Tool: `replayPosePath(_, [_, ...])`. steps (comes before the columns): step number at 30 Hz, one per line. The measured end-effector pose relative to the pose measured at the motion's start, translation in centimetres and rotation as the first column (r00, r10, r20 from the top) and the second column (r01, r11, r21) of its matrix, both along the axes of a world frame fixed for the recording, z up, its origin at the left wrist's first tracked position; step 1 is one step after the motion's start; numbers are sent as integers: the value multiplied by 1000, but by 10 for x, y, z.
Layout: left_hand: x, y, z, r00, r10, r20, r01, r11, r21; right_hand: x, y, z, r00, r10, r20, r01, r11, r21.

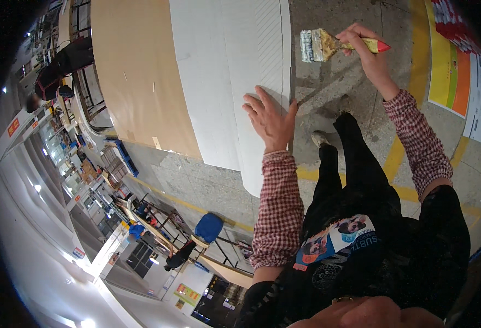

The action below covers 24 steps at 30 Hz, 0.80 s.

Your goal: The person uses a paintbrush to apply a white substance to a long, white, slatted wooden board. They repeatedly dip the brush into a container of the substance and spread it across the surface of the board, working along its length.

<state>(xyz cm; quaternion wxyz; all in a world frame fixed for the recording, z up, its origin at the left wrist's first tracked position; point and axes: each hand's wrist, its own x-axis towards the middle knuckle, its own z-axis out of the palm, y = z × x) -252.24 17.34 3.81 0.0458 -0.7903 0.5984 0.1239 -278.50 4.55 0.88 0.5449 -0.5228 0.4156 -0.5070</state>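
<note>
Thickly crusted flat brush (324, 45) in right hand (367, 53), left hand (273, 121) on smooth sheet (214, 93)

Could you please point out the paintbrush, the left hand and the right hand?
Paintbrush (329, 46): head view, between bristles and grip.
Left hand (273, 122): head view, its back.
Right hand (369, 58): head view, near the thumb's base.

Red checked sleeves (277, 210), red-tipped yellow brush handle (371, 45), white hatched sheet (246, 65)
</note>
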Motion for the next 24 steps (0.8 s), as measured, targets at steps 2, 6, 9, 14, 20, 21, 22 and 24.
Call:
replayPosePath(2, [11,-4,9,996,-85,-16,85,996,4,2,-6,-5,999,-47,14,47,999,-21])
replayPosePath(6, [21,-16,21,984,-151,-94,149,988,-25,9,-22,-15,999,-44,5,44,992,-122])
replayPosePath(9, [24,-21,26,976,-124,-181,126,992,-5,16,-18,-13,999,-32,-23,30,995,-95])
replayPosePath(14, [28,-24,30,966,-65,-252,77,996,40,17,9,1,999,44,-7,-44,999,6])
replayPosePath(20, [28,-23,32,976,-118,-185,117,993,-17,25,-2,2,1000,9,-7,-9,999,-53])
replayPosePath(21, [28,-23,32,979,-123,-163,122,992,-20,27,-1,2,1000,14,1,-14,999,-30])
replayPosePath(22, [28,-24,32,977,-130,-170,126,992,-31,28,5,4,999,46,-22,-47,998,-30])
replayPosePath(24, [29,-24,32,977,-136,-166,132,991,-35,27,22,10,992,118,-54,-122,990,-72])
